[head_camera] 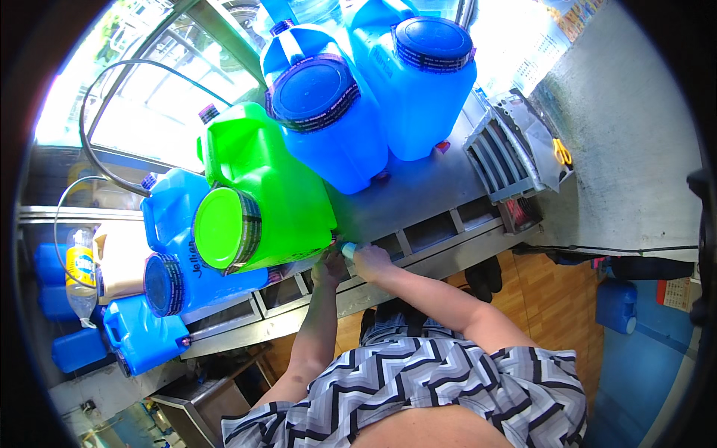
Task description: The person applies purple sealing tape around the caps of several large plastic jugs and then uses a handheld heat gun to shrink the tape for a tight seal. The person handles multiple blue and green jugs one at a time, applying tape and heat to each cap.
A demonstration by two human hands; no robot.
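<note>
A bright green plastic water jug (283,185) with a wide round lid stands at the metal counter's front. My left hand (329,269) is at its lower front corner, close to the small sealed spout cap (334,237); its fingers are in shadow. My right hand (371,263) grips a small light-blue object (348,250) pointed at that same corner. What kind of object it is cannot be told. Left of the green jug is a blue jug (224,288) with handwriting. Two more blue jugs (336,151) (428,106) stand behind, dark printed bands around their lids.
A stainless steel counter (425,185) has open slots along its front edge. At right stand a grey plastic rack (498,157) and yellow-handled scissors (562,152). A hose (84,120) arches at left above a plastic bottle (82,269) and a smaller blue jug (147,335).
</note>
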